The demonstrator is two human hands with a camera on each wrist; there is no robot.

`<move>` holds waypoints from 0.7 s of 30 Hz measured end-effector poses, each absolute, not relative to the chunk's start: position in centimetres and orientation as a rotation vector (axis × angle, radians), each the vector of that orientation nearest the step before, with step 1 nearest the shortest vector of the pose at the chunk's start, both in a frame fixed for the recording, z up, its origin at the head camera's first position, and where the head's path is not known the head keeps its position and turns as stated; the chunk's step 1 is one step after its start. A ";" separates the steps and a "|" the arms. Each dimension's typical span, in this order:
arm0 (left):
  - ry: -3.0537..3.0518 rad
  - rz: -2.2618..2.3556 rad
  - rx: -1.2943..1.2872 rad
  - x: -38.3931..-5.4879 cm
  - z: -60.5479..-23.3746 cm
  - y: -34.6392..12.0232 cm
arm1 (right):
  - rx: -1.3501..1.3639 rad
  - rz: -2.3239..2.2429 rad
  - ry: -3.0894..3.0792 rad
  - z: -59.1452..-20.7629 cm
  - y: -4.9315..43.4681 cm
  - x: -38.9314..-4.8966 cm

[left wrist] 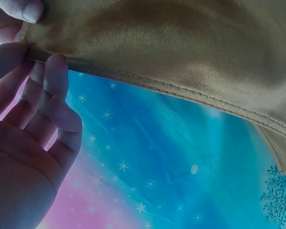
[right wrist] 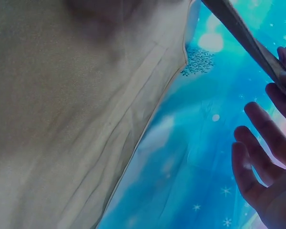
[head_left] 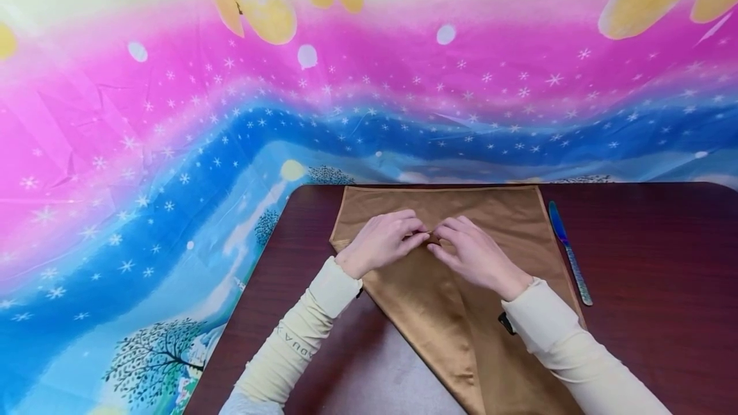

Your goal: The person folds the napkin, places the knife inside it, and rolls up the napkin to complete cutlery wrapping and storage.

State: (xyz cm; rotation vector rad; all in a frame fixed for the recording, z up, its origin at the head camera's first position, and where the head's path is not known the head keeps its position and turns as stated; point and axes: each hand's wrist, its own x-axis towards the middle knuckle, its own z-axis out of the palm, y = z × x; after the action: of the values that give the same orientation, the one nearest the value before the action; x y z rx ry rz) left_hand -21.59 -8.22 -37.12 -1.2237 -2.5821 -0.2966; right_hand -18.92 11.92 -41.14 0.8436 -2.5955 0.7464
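A golden-brown satin napkin [head_left: 421, 300] lies on the dark wooden table, with one part lifted and folded over itself. In the head view, my left hand [head_left: 383, 242] and right hand [head_left: 475, 252] meet above its middle, fingertips almost touching. My left hand [left wrist: 31, 124] pinches the stitched hem near a corner in the left wrist view, and a thumb of the other hand shows beside it. The right wrist view has my right hand [right wrist: 271, 138] pinching the raised cloth tip between thumb and index finger, its other fingers spread loosely.
To the right of the napkin lies a blue iridescent table knife [head_left: 569, 252]. The dark red-brown table [head_left: 657, 261] ends at a back edge just past the cloth. A colourful printed curtain [head_left: 369, 95] with snowflakes hangs behind and at the left.
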 end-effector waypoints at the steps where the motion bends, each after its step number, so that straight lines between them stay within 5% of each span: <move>1: -2.579 -0.297 -1.222 -21.6 -37.2 -8.3 | 0.846 0.743 -2.591 -41.2 11.9 -19.0; 21: -2.670 -0.332 -1.083 -20.1 -39.1 -11.7 | 0.831 0.780 -2.649 -41.6 11.6 -19.6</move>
State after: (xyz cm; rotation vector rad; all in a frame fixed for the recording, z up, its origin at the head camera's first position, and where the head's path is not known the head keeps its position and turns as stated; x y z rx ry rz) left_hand -20.14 -11.74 -39.06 -1.0828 -2.6703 -0.3321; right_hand -19.62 11.58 -41.58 0.8311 -2.6485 0.7803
